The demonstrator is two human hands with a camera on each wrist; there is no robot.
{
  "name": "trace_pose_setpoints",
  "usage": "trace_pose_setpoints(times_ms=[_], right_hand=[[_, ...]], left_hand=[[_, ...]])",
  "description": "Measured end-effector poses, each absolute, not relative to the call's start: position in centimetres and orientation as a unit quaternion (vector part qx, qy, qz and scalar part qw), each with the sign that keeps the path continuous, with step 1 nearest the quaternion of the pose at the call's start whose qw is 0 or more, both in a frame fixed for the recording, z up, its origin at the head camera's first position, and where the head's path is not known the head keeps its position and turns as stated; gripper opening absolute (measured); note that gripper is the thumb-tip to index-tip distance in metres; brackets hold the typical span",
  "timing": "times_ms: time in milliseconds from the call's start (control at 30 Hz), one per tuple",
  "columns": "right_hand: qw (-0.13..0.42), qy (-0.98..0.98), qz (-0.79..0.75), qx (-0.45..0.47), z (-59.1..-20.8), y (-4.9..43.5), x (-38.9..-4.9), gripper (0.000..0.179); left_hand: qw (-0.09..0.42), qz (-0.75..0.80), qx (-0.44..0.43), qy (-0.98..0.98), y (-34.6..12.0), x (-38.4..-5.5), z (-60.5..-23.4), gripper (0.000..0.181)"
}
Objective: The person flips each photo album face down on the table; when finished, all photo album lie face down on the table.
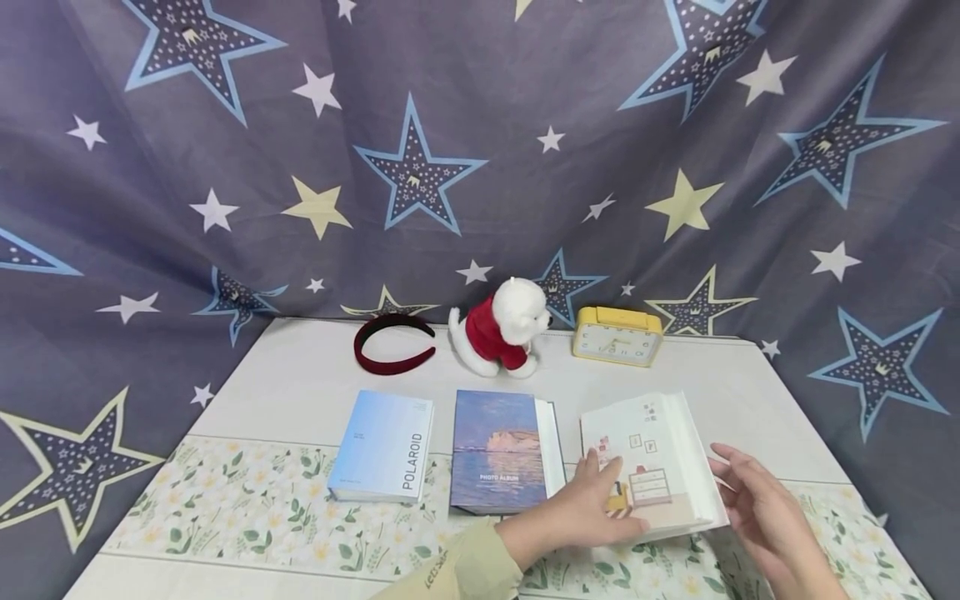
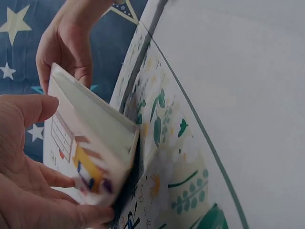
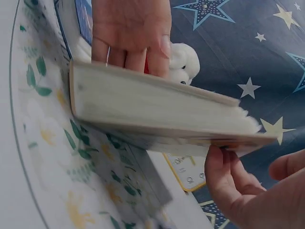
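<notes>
A white photo album (image 1: 651,467) with a drawn room on its cover is tilted above the front right of the table, its right side lifted. My left hand (image 1: 592,504) lies on its cover with fingers spread. In the left wrist view that hand (image 2: 35,171) touches the cover near one edge. Beside the album's right edge is my right hand (image 1: 765,508). In the right wrist view, fingertips of this hand (image 3: 252,191) touch the underside of the album (image 3: 157,105), while the thumb stands apart from it.
A dark blue photo album (image 1: 498,450) lies left of the hands, and a light blue Polaroid album (image 1: 384,446) farther left. Behind stand a red headband (image 1: 367,354), a white plush dog (image 1: 495,333) in red and a yellow clock (image 1: 618,337). A star-patterned curtain (image 1: 480,125) hangs at the back.
</notes>
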State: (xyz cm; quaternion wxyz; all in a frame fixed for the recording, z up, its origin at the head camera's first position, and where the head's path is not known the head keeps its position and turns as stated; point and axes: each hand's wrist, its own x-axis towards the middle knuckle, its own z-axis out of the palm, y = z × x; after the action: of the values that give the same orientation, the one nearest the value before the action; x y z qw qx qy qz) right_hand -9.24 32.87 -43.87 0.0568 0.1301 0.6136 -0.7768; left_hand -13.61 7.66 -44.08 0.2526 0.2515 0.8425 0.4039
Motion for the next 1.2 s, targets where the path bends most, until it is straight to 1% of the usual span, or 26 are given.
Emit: trace_pose_setpoints(times_ms=[133,233,333,467,567,667,800,900,1067,1200], right_hand=[[0.076,0.628,-0.765,0.119,-44.1,32.5,-9.4,0.023],[0.097,0.642,-0.750,0.127,-44.4,32.1,-9.6,0.025],[0.122,0.636,-0.749,0.143,-44.9,31.5,-9.8,0.030],[0.148,0.645,-0.737,0.136,-45.5,30.4,-9.9,0.053],[0.147,0.682,-0.707,0.117,-45.6,29.4,-9.9,0.069],[0.146,0.704,-0.685,0.112,-45.4,28.6,-10.1,0.073],[0.153,0.713,-0.675,0.117,-45.1,27.9,-10.2,0.075],[0.151,0.715,-0.670,0.129,-45.1,27.6,-10.4,0.074],[0.138,0.722,-0.661,0.149,-45.1,27.0,-10.6,0.073],[0.133,0.720,-0.663,0.155,-45.1,26.7,-10.7,0.075]], left_hand=[[0.264,0.401,0.258,0.839,7.9,-13.7,-43.9,0.086],[0.267,0.420,0.249,0.831,8.1,-13.6,-43.8,0.084],[0.270,0.457,0.230,0.816,8.1,-13.5,-43.6,0.081],[0.260,0.519,0.226,0.782,8.2,-13.4,-43.1,0.077],[0.246,0.560,0.238,0.755,8.3,-13.3,-42.8,0.076],[0.238,0.577,0.235,0.745,8.3,-13.2,-42.5,0.082],[0.238,0.584,0.213,0.747,8.4,-13.0,-42.3,0.088],[0.231,0.591,0.203,0.746,8.5,-12.8,-42.2,0.089],[0.220,0.603,0.211,0.737,8.6,-12.6,-42.3,0.095],[0.224,0.614,0.216,0.725,8.5,-12.6,-42.5,0.102]])
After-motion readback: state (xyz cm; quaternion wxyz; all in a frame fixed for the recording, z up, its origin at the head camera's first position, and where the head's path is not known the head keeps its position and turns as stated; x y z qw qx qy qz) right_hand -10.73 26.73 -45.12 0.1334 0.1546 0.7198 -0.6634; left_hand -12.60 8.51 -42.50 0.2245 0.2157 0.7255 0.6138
